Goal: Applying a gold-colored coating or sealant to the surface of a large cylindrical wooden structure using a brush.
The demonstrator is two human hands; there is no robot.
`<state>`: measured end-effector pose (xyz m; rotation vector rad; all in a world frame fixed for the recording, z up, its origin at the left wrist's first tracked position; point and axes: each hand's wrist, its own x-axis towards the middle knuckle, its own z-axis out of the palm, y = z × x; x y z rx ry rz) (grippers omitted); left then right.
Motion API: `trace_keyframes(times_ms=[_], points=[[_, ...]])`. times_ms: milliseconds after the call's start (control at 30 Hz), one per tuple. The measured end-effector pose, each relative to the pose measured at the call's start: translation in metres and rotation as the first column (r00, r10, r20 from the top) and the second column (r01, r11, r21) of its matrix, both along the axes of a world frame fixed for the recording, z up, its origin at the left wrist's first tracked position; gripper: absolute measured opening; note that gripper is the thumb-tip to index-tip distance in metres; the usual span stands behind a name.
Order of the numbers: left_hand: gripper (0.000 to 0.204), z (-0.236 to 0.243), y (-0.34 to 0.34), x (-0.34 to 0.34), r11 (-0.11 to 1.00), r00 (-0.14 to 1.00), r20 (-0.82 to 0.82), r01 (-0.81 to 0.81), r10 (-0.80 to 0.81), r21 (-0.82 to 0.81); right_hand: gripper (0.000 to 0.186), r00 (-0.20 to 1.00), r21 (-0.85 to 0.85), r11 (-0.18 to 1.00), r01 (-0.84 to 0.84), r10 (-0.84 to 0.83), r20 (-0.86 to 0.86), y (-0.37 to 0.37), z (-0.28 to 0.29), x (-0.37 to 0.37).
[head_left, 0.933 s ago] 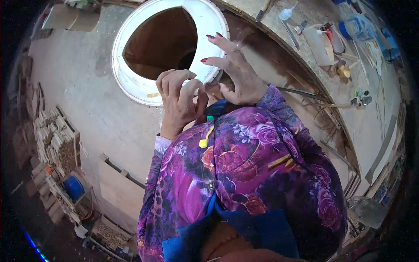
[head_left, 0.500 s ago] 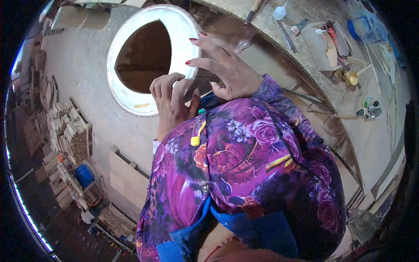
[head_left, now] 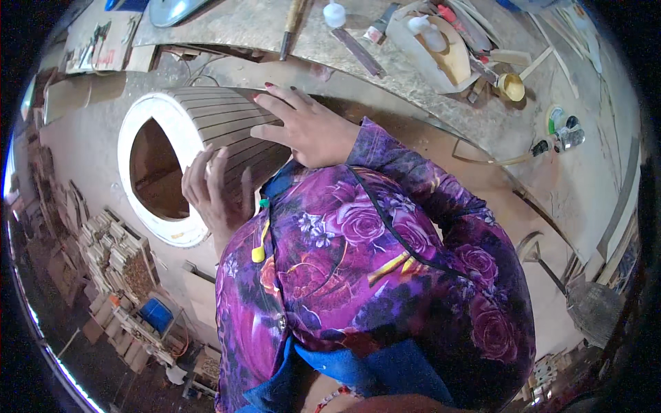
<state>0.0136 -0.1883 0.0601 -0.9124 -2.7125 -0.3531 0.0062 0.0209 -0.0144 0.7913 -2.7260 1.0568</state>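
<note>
A large round tub-like piece [head_left: 234, 124] lies tilted in front of me, its grey-brown side marked by many lengthwise lines like narrow staves. Its white ring-shaped end [head_left: 127, 148] points left and surrounds a dark brown hollow [head_left: 157, 175]. My left hand [head_left: 217, 193] is at the near side of the piece, just behind the white end, with fingers bent and apart. Across the top of the side, my right hand [head_left: 303, 127] lies with its fingers spread. Neither hand holds a tool. The piece's end close to my body is hidden by my arms and clothing.
On the workbench [head_left: 427, 103] at the far right are a wooden-handled tool [head_left: 292, 27], a small white bottle [head_left: 334, 14], a brush [head_left: 380, 24], a cut-open container [head_left: 451, 58] and a yellow cup [head_left: 510, 87]. Stacked wood pieces [head_left: 117, 251] and a blue bin [head_left: 157, 314] stand left.
The tub-like piece has tipped or turned, so its lined side now shows beside the white end. Both hands have shifted left along it; the right fingers spread. My view has turned too.
</note>
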Motion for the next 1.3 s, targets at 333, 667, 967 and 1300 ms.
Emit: trace_keyframes(times_ms=[333, 667, 967, 1300], points=[[0.050, 0.004, -0.016, 0.000, 0.997, 0.997, -0.039, -0.069, 0.068, -0.022, 0.065, 0.998, -0.008, 0.998, 0.060, -0.060, -0.012, 0.015, 0.005, 0.000], [0.047, 0.006, -0.015, 0.003, 0.990, 0.989, -0.053, -0.137, 0.137, -0.013, 0.065, 0.994, 0.059, 0.992, 0.109, -0.110, 0.016, 0.029, -0.005, 0.000], [0.046, 0.006, -0.019, -0.001, 0.993, 0.988, -0.099, -0.120, 0.118, -0.010, 0.062, 0.993, 0.033, 0.992, 0.120, -0.120, 0.010, 0.031, 0.000, 0.002], [0.047, 0.007, -0.023, -0.004, 0.994, 0.989, -0.110, -0.106, 0.103, -0.021, 0.066, 0.991, 0.070, 0.988, 0.137, -0.137, -0.002, 0.038, 0.003, 0.002]])
